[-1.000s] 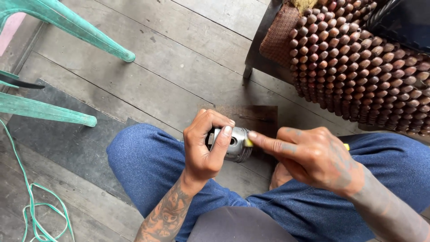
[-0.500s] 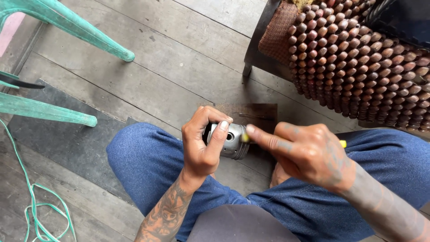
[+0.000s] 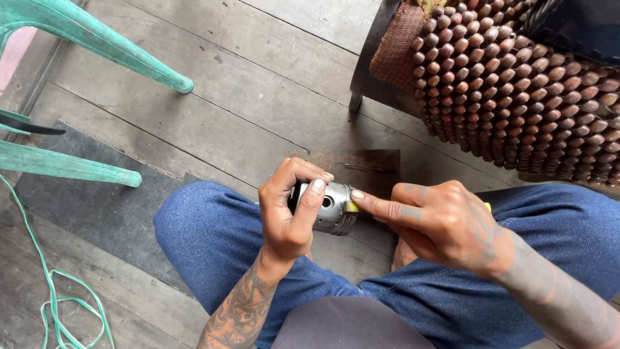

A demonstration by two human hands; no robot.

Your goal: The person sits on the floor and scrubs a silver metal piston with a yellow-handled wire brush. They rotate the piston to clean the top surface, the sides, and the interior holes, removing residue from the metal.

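While gripped crosswise between the knees, the piston (image 3: 330,208) shows as a short metal cylinder, grey and dull-polished, with a round pin hole in its side wall.

Position: above the lap, over a dark board (image 3: 368,169) lying on the plank floor (image 3: 258,77).

Left hand (image 3: 290,213): closed around the piston, thumb laid across the top, fingers curled over the far end.

Right hand (image 3: 445,223): closed on a yellow tool (image 3: 352,207), forefinger stretched along it; its tip touches the piston's edge, and a yellow end shows past the knuckles. What kind of tool it is cannot be told.

Handling, as judged: rigid, hard, probably solid for its bulk; smooth skirt likely slippery if oily. Not fragile, though a drop could mark the edge. Best held around the skirt, as the left hand does, with the pin hole as a purchase for a fingertip.

Surroundings: blue trousers (image 3: 213,245) on both legs; beaded seat cover (image 3: 523,90) on a dark chair, upper right; two green chair legs (image 3: 97,35), upper left; green cord (image 3: 51,304) looped on the floor, lower left; dark mat (image 3: 84,194) beneath the left knee.

Obstructions: none between hands and piston; chair near the right knee.
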